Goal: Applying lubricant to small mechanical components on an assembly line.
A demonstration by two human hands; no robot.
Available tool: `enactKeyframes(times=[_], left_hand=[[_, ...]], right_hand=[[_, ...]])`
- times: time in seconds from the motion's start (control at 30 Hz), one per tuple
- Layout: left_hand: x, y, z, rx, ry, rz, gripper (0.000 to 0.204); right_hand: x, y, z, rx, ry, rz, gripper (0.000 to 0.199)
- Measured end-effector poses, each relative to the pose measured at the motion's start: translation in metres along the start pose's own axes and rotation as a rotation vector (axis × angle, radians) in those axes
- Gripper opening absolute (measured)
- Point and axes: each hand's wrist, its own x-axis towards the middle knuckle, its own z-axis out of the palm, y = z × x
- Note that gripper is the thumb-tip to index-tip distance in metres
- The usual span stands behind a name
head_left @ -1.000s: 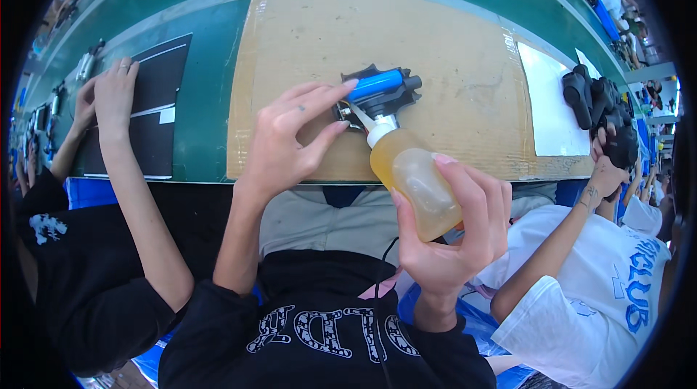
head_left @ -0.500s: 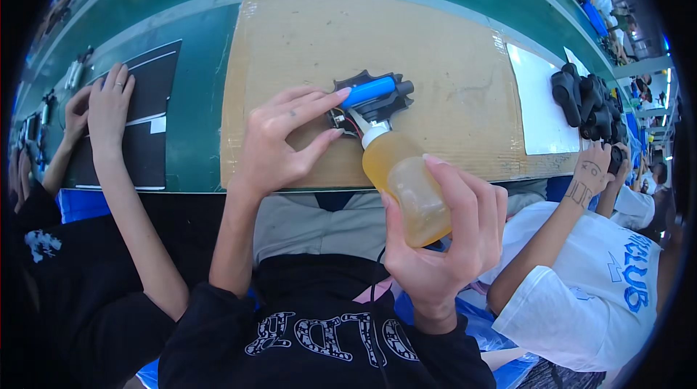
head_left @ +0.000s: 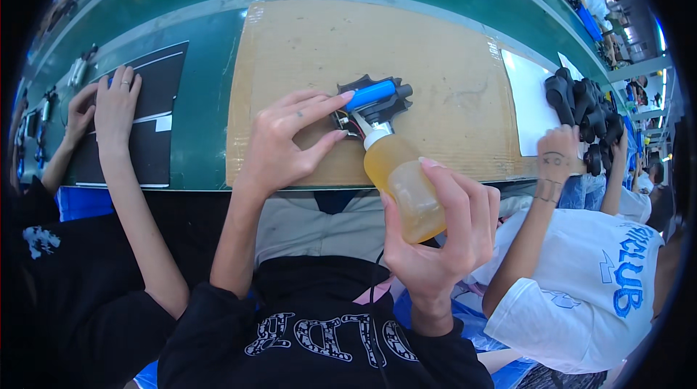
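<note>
My right hand (head_left: 443,233) grips a squeeze bottle of yellow liquid (head_left: 401,180), tilted so its white nozzle touches a small black part (head_left: 377,106) lying on the brown cardboard mat (head_left: 305,47). A blue cylinder (head_left: 370,94) lies across the top of that black part, and thin red and black wires show at its left side. My left hand (head_left: 290,138) rests on the mat with the fingertips of two fingers pressing the left end of the black part and the blue cylinder.
A person on my left rests both hands (head_left: 109,102) on a black sheet (head_left: 156,124). On my right, another person's hand (head_left: 555,160) lies by a white sheet (head_left: 528,102) and a pile of black parts (head_left: 584,109). A green bench (head_left: 203,84) runs across.
The bottle stays tilted onto the black part, and my left hand keeps holding it. The view has shifted slightly; the neighbour's right hand has moved toward the white sheet.
</note>
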Motion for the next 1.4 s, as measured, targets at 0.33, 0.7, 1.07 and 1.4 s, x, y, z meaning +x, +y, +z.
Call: enactKeyframes(times=[0.33, 0.7, 1.07, 1.4], left_hand=[[-0.003, -0.002, 0.000, 0.014, 0.001, 0.037, 0.056], [-0.003, 0.006, -0.002, 0.045, 0.003, 0.017, 0.057], [-0.006, -0.002, 0.001, -0.004, 0.061, -0.099, 0.054], [-0.008, -0.004, -0.002, -0.015, 0.039, -0.146, 0.050]], right_hand=[[-0.008, 0.014, 0.003, -0.034, 0.141, 0.016, 0.055], [-0.018, 0.067, 0.046, 1.274, 0.391, 0.909, 0.053], [0.015, 0.126, 0.084, 0.824, 0.073, 0.538, 0.065], [-0.013, 0.096, 0.075, 0.418, 0.286, 0.475, 0.075]])
